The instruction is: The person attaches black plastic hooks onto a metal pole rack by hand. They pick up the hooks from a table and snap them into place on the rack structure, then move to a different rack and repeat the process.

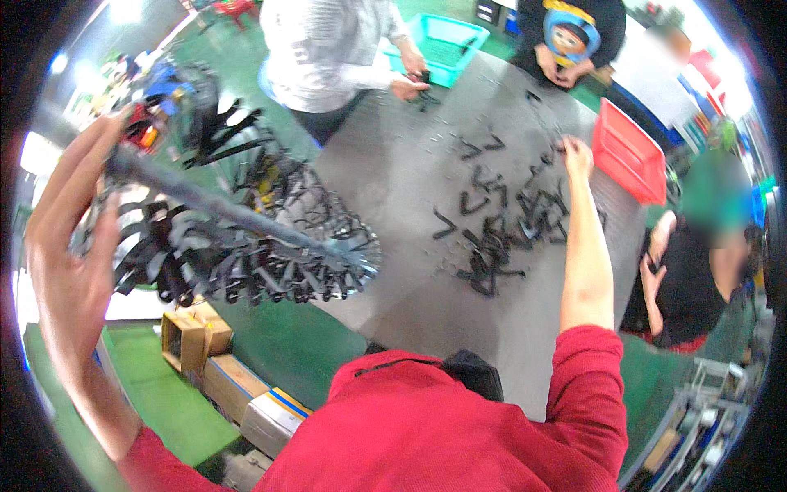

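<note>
My left hand (74,221) is raised at the far left, its fingers wrapped around the near end of a long grey rod (221,209). Many glossy black bent strips (238,271) hang in rows along this rod, which slants toward the table. My right arm stretches across the grey table (393,164). Near the red basket, my right hand (576,156) has its fingers pinched together over the tabletop; what they hold, if anything, is too small to make out. A loose heap of black bent pieces (492,254) lies on the table, left of my right forearm.
A red basket (630,156) stands at the table's right edge, a turquoise basket (447,49) at the far edge. Three people are around the table; the one in grey (320,57) handles small dark pieces. Cardboard boxes (234,385) line the floor at lower left.
</note>
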### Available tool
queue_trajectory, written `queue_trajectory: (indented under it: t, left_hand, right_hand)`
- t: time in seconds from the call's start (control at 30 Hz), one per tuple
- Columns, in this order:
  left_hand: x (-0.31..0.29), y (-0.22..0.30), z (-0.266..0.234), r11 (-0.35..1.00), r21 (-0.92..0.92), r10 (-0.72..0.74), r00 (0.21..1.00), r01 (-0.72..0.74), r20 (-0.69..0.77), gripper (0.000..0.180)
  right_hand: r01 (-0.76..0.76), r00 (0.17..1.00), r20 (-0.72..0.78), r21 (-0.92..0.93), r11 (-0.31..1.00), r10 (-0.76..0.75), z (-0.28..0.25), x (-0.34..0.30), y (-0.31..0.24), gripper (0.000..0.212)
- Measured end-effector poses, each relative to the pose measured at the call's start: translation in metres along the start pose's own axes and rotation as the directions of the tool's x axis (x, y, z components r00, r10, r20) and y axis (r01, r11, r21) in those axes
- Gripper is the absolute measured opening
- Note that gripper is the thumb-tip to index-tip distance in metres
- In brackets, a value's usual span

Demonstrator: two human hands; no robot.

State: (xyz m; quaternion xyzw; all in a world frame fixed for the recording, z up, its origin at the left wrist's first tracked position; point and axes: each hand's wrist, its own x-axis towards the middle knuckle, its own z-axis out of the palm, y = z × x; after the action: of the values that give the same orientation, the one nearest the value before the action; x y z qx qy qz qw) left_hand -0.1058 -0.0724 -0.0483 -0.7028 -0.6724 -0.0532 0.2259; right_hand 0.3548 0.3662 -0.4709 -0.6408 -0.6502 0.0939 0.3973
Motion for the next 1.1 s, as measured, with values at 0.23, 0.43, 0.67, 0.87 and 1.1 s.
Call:
queue_trajectory:
  t: [0.23,0.43,0.67,0.87,1.1]
  left_hand:
    - [0.005,0.005,-0.011,0.995,-0.093,0.037,0.999,-0.033,0.034,0.05]
    - [0.001,-0.033,-0.026,0.908,-0.326,0.333,0.926,-0.264,0.177,0.077]
    - [-0.009,-0.046,-0.022,0.847,-0.442,0.398,0.903,-0.294,0.162,0.082]
    - [-0.006,-0.025,-0.008,0.879,-0.368,0.267,0.952,-0.304,-0.149,0.067]
    - [-0.009,-0.021,-0.002,0.871,-0.36,0.272,0.939,-0.333,-0.211,0.047]
  right_hand:
    - [-0.058,0.991,0.131,0.16,0.985,0.037,-0.011,-0.047,-0.101,0.043]
    - [0.33,0.919,-0.096,0.72,0.611,-0.383,-0.121,-0.143,-0.372,0.027]
    - [0.205,0.747,-0.007,0.953,0.221,-0.665,-0.144,-0.227,-0.497,0.022]
    - [-0.033,0.73,0.172,0.976,0.217,-0.661,-0.145,-0.23,-0.514,0.021]
    - [-0.11,0.708,0.241,0.966,0.235,-0.663,-0.142,-0.228,-0.512,0.016]
